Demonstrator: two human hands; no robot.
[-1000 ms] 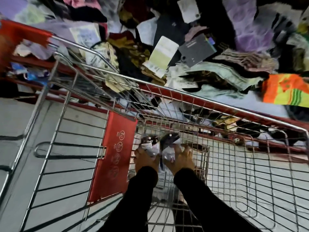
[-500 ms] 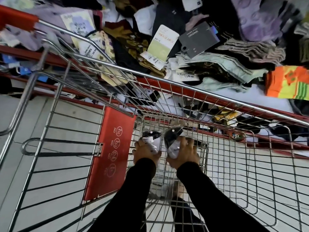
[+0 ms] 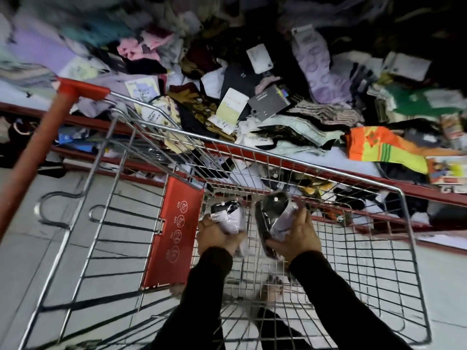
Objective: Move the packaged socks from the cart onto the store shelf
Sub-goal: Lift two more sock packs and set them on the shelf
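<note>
Two hands were inside a wire shopping cart (image 3: 290,162), each closed around one plastic-wrapped pack of socks. The left hand (image 3: 217,236) gripped a black-and-white pack (image 3: 230,218); the right hand (image 3: 295,238) held a larger dark pack (image 3: 275,218), fingers curled around its side. Both packs sat below the cart's rim, with the store shelf (image 3: 353,157), already heaped with loose socks, just beyond it. The slick wrapping looked likely to slip in a one-handed hold. A pack could also have snagged on the wire rim during lifting. Dropped onto the crowded, sloping pile, either pack might have slid off the shelf's red edge to the floor.
</note>
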